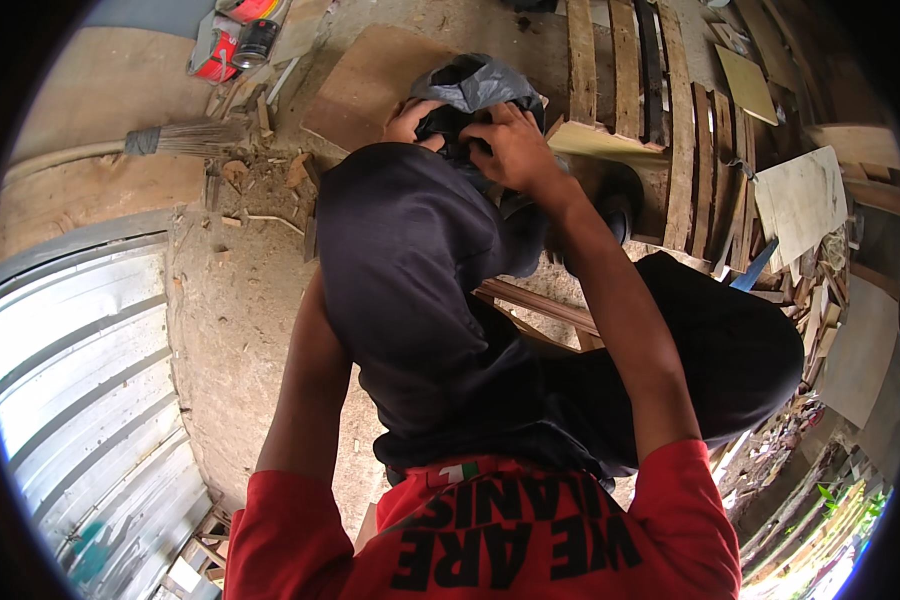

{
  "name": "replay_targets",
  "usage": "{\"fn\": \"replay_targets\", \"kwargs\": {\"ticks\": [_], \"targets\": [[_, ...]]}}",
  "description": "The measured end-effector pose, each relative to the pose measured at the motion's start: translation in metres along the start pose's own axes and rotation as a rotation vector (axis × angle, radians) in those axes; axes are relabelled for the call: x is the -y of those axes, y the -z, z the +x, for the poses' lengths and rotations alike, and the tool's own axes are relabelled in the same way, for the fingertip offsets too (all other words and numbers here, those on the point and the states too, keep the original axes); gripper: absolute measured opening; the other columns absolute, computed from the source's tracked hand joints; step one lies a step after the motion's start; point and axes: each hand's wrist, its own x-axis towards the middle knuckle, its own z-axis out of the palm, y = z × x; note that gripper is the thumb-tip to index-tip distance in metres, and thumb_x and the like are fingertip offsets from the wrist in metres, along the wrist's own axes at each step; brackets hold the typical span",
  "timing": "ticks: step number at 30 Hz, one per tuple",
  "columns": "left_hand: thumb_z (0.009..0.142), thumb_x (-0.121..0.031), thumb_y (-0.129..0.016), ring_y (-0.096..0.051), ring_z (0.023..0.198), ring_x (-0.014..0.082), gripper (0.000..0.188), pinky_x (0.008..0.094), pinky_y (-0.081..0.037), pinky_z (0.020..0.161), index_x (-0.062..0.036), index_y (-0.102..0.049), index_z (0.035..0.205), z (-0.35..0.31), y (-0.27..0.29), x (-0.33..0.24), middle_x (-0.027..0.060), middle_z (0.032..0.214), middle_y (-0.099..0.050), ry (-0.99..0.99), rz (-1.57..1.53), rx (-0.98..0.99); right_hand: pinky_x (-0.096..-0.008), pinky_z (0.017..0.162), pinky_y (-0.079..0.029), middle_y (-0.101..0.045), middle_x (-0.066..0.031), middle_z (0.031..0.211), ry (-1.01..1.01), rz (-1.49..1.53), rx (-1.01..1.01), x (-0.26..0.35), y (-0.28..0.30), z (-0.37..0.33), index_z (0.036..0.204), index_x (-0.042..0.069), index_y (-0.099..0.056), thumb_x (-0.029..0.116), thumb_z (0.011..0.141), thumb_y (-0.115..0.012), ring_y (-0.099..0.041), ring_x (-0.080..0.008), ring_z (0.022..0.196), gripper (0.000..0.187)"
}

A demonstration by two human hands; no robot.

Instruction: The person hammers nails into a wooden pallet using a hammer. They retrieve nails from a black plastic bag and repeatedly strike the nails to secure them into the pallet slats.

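A crumpled black plastic bag (480, 84) sits beyond my raised knee, with its mouth gaping and its far rim standing up. At its left side my left hand (408, 122) is closed on the bag's edge; my knee hides part of that hand. My right hand (515, 145) grips the near right side of the bag, with its fingers curled over the edge. The inside of the bag is dark, so its contents cannot be made out. Beneath and behind the bag lies a flat brown board (355, 88).
A twig broom (185, 138) lies at left, below red-labelled cans (255, 42). Wooden pallets (625, 70) stand at right, near thin board pieces (802, 205) and scrap wood. Corrugated metal sheeting (90, 400) lines the lower left. Wood chips (235, 175) litter the floor.
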Motion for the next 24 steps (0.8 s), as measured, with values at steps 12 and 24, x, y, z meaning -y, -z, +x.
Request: {"fn": "replay_targets", "kwargs": {"ticks": [12, 24], "targets": [[0.071, -0.036, -0.084, -0.039, 0.136, 0.0318, 0.073, 0.0422, -0.031, 0.114, -0.0084, -0.058, 0.133, -0.003, 0.000, -0.009, 0.0097, 0.148, -0.044, -0.167, 0.174, -0.005, -0.0463, 0.101, -0.040, -0.060, -0.0199, 0.122, 0.105, 0.134, -0.016, -0.010, 0.009, -0.008, 0.117, 0.016, -0.069, 0.017, 0.082, -0.072, -0.053, -0.0388, 0.118, 0.035], [0.068, -0.034, -0.087, -0.041, 0.134, 0.0302, 0.081, 0.0382, -0.033, 0.111, -0.0058, -0.055, 0.136, 0.003, 0.003, 0.010, 0.0128, 0.145, -0.044, -0.091, 0.131, 0.074, -0.0491, 0.098, -0.041, -0.064, -0.0231, 0.114, 0.093, 0.113, -0.155, -0.012, -0.005, 0.003, 0.114, 0.004, -0.067, 0.017, 0.084, -0.067, -0.057, -0.0430, 0.110, 0.033]]}}
